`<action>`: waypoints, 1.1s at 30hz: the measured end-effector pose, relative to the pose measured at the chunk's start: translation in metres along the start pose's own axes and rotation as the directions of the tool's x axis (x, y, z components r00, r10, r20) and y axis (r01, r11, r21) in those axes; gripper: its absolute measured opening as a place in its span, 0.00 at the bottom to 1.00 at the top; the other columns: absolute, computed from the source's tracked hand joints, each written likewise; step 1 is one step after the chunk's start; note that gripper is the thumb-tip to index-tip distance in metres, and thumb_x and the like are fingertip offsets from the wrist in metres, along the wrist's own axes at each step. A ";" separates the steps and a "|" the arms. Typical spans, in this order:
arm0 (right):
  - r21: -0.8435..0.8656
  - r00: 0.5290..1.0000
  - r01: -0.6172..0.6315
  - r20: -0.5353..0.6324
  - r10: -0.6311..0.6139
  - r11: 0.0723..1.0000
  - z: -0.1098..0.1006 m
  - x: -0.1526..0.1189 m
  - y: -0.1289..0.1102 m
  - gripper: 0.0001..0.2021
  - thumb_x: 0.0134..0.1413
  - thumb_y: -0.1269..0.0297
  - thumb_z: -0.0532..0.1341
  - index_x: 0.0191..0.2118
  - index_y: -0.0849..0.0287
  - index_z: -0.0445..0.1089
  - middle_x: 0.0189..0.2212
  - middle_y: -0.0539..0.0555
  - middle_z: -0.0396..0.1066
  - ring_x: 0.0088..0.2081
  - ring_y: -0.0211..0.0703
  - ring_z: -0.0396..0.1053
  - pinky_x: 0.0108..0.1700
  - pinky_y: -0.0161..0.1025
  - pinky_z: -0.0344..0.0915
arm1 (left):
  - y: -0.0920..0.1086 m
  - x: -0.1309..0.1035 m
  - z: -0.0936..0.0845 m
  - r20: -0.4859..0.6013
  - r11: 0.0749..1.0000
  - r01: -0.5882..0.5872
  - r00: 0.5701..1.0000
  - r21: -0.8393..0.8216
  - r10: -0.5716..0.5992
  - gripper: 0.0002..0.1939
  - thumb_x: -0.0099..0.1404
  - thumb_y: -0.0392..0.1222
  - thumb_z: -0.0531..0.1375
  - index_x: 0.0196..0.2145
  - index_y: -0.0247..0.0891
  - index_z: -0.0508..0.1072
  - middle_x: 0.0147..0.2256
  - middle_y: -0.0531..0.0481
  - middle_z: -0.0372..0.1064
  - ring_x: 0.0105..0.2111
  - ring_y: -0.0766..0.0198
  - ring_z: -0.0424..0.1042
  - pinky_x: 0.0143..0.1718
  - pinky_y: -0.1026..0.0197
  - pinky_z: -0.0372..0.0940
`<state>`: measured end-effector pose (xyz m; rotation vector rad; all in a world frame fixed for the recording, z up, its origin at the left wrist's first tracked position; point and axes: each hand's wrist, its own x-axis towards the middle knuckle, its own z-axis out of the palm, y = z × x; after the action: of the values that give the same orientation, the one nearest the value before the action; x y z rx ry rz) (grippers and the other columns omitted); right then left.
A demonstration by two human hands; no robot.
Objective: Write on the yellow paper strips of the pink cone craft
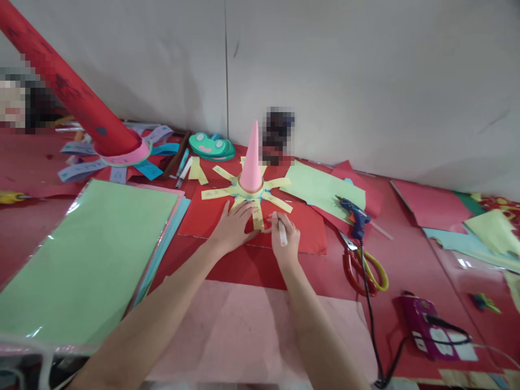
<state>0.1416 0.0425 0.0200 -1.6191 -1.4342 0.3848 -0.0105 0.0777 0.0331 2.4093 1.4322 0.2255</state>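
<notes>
A pink paper cone [253, 165] stands upright in a ring with yellow paper strips [278, 201] spreading out around it. This sits on a red sheet [306, 227]. My left hand [235, 225] lies on the near strips with its fingers stretched out, holding nothing. Just right of it, my right hand [288, 238] is closed round a white marker [283, 232], over the near edge of the strip that points toward me. The marker's tip is too small to make out.
Green sheets in plastic [97, 227] lie at left, below a red paper tube [89, 103] leaning up from a ring of strips. To the right are a glue gun [357, 216], scissors [365, 268] and a purple box [428, 327] with a black cable. A wall rises behind.
</notes>
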 end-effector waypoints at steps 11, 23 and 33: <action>0.296 0.995 -0.103 0.017 0.102 0.950 -0.003 0.002 -0.004 0.18 0.64 0.53 0.49 0.44 0.55 0.73 0.29 0.54 0.76 0.46 0.48 0.72 0.50 0.46 0.65 | 0.000 0.001 -0.001 0.024 1.000 0.009 1.000 -0.017 -0.008 0.27 0.66 0.48 0.56 0.61 0.44 0.57 0.64 0.48 0.51 0.65 0.55 0.47 0.64 0.39 0.36; 0.388 0.996 -0.075 -0.014 0.087 0.918 -0.004 0.003 0.000 0.10 0.57 0.55 0.59 0.33 0.56 0.64 0.21 0.46 0.67 0.24 0.39 0.69 0.31 0.38 0.67 | -0.001 0.001 -0.003 0.027 0.998 -0.013 1.000 -0.057 0.015 0.28 0.66 0.47 0.56 0.61 0.44 0.56 0.64 0.50 0.52 0.65 0.57 0.47 0.65 0.39 0.35; 0.422 0.980 -0.194 0.037 0.197 0.886 -0.005 0.008 -0.002 0.17 0.56 0.51 0.59 0.24 0.55 0.57 0.12 0.41 0.58 0.16 0.34 0.60 0.24 0.34 0.61 | -0.001 0.000 -0.005 0.013 0.996 -0.014 1.000 -0.085 0.015 0.28 0.64 0.45 0.56 0.61 0.47 0.56 0.64 0.50 0.53 0.65 0.56 0.48 0.65 0.39 0.35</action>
<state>0.1464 0.0476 0.0272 -1.4022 -1.0869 0.7539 -0.0127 0.0790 0.0369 2.3492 1.3713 0.2673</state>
